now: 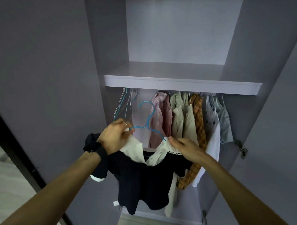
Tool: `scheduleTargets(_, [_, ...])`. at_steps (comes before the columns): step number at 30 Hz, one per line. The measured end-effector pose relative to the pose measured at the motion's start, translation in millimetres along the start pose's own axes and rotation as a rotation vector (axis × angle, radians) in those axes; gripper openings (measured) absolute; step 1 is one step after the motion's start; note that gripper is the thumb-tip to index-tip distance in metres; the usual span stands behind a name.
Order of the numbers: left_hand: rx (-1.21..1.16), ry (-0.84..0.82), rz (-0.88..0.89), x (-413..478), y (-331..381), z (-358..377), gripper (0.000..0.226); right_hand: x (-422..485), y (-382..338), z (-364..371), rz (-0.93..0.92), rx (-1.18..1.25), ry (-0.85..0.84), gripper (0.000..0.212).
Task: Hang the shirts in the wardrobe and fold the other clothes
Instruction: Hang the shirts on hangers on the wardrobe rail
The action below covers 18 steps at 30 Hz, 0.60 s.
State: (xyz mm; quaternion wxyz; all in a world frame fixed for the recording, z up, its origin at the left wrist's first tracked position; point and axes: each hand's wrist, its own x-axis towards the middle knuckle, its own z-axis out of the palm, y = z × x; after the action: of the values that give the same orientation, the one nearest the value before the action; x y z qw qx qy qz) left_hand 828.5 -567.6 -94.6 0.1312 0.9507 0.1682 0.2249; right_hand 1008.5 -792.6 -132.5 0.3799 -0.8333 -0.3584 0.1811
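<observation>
Two hands hold one dark navy short-sleeved shirt with a white collar (142, 179) before the open grey wardrobe (246, 82), its neck threaded on a thin blue wire hanger (148, 125). The left hand (115, 138) has its fingers curled round the hanger's left arm and the collar beneath it. The right hand (183, 146) pinches the collar's edge at the hanger's right tip. The hanger's long axis runs left to right, dipping toward the right, and its hook stands above and between the hands — the left one nearer to it. Straight behind the hook lies a gap between the bare wire hangers (126, 104) and the pink striped shirt (159, 116). The rail is hidden behind the lip of the pale shelf (182, 85), so the hook likely has to rise and go forward into that gap.
</observation>
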Motion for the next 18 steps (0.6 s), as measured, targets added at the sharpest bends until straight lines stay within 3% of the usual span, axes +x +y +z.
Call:
scheduleTargets(7, [-0.331,-0.207,-0.08,20,34,-2,0.003,-1,10,38,-0.311,0.027,0.26,0.04])
scheduleTargets(12, [-0.384,-0.32,-0.069,14,23,7,0.02,-1,33,41,-0.349,0.003,0.385,0.027])
scheduleTargets(18, [-0.182,-0.068,-0.016,14,23,24,0.028,-5,25,34,-0.369,0.031,0.518,0.024])
